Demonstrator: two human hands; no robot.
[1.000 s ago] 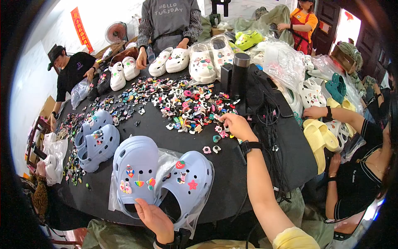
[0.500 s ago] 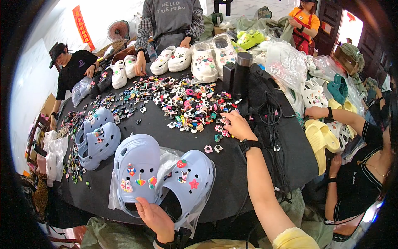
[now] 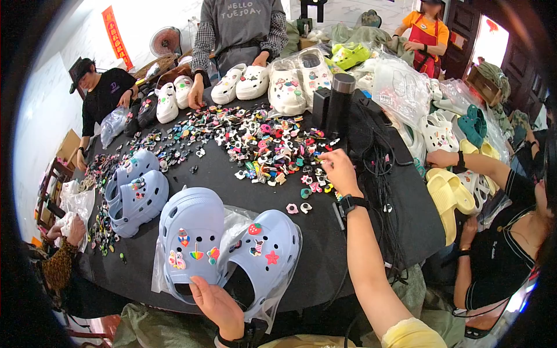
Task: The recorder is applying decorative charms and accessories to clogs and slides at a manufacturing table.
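Note:
My left hand (image 3: 219,310) grips the opening edge of a light blue clog (image 3: 194,217) near the table's front, its thumb at the rim. Small charms sit on this clog, among them a rainbow (image 3: 196,254). Beside it lies a second light blue clog (image 3: 278,235) with a strawberry charm (image 3: 254,229) and a pink star charm (image 3: 271,257). Clear plastic wrap (image 3: 235,217) is under both. At the right end of a heap of shoe charms (image 3: 264,142), my right hand (image 3: 341,173) has its fingertips drawn together; whatever is between them is too small to make out.
Another light blue clog pair (image 3: 139,203) stands left on the black table (image 3: 243,194). A dark bottle (image 3: 340,101) and black cables (image 3: 383,214) are right of the heap. White clogs (image 3: 252,83) line the far side, where a co-worker's hands rest. Yellow slippers (image 3: 447,200) lie at right.
My right hand has shifted slightly up and right, fingers now drawn together. My left hand and the clogs stay put. At far left, a co-worker's hands have come onto white shoes.

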